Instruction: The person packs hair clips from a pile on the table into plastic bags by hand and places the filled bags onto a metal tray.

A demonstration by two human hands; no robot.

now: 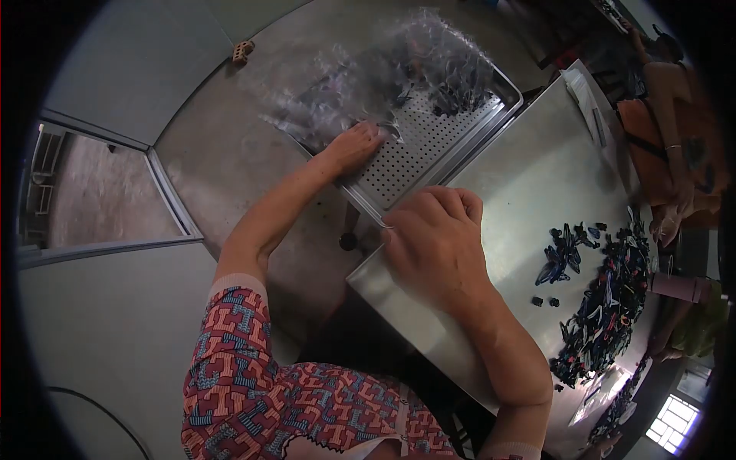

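Note:
A perforated metal tray (399, 165) with a raised rim stands beside the table's far corner. Over its far half lies a crumpled clear plastic bag (337, 88), smeared by motion, with dark small pieces (460, 100) under or in it. My left hand (356, 147) reaches over the tray's left side, fingers closed at the near edge of the bag; its fingertips are partly blurred. Closer to me, my right hand (437, 241) is curled over the table corner by the tray's near end. What its fingers hold, if anything, is hidden beneath them.
On the metal table (506, 192) lie a small dark cluster (563, 253) and a long heap of dark, clip-like pieces (609, 307). Papers (586, 107) rest at the far edge. Other people's arms (675, 161) line the right side. A brick (243, 52) sits on the floor.

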